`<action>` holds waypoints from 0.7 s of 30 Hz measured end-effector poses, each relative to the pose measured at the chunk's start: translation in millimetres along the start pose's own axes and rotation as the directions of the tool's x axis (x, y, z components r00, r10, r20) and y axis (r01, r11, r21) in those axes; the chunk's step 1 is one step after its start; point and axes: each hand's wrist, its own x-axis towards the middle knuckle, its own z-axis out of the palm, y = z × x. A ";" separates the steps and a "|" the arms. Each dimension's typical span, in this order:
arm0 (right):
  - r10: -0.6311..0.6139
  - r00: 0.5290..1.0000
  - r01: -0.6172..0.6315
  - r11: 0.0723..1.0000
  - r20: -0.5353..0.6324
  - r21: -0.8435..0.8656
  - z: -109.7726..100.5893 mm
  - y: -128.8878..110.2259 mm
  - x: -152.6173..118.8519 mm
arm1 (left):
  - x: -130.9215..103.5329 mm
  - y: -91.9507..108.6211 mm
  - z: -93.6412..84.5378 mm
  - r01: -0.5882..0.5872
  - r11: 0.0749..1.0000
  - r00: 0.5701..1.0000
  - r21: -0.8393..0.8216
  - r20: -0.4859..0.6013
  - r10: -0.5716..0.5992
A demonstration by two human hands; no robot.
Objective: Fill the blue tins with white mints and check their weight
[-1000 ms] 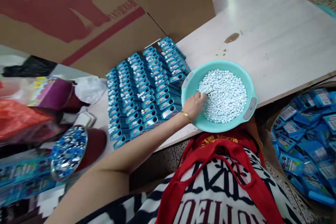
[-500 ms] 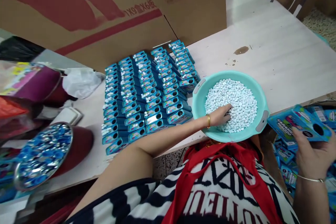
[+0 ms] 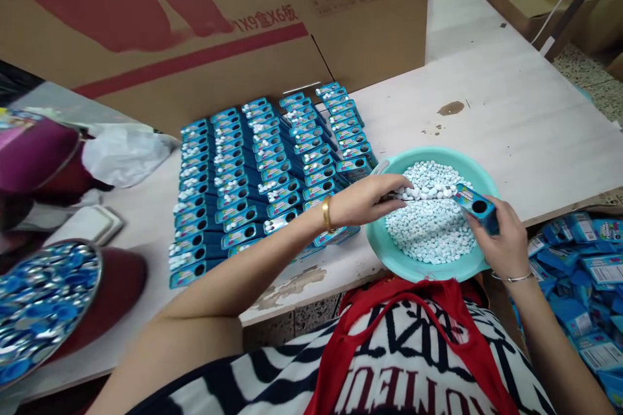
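Note:
My left hand [image 3: 372, 200] is over the left side of a turquoise basin [image 3: 487, 175] full of small white candies [image 3: 431, 233]. Its thumb and fingers curl around something I cannot make out, and a raised band of candies stretches from the fingertips toward the right. In my right hand [image 3: 506, 243] is a small blue candy box [image 3: 477, 206], tilted over the basin's right side, with a dark round hole facing up. Rows of similar blue boxes [image 3: 233, 185] stand left of the basin, many with white candies on top.
A large cardboard carton [image 3: 360, 19] stands behind the rows. Blue-and-silver wrapped pieces fill a dark red tub [image 3: 121, 279] at the left, near a white plastic bag [image 3: 129, 152]. More blue boxes [image 3: 579, 272] lie in a heap at the lower right.
My right hand has brought the blue box from above the heap, leftward to the basin. My left hand has come up out of the candies and shifted left.

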 end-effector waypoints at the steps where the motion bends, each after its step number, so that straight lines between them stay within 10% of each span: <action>1: -0.045 0.999 0.046 0.999 0.019 -0.024 3.4 -1.4 1.1 | 0.2 5.0 -6.4 -0.024 0.999 0.999 0.025 0.027 0.024; 16: -0.284 0.958 0.287 0.951 0.042 -0.115 24.2 -9.8 -0.5 | 26.0 115.0 -49.3 -0.104 0.777 0.925 0.621 0.347 -0.154; 21: -0.143 0.990 0.143 0.989 0.006 -0.031 21.9 -2.2 -4.8 | 23.0 83.2 -48.8 -0.020 0.786 0.971 0.617 0.201 -0.133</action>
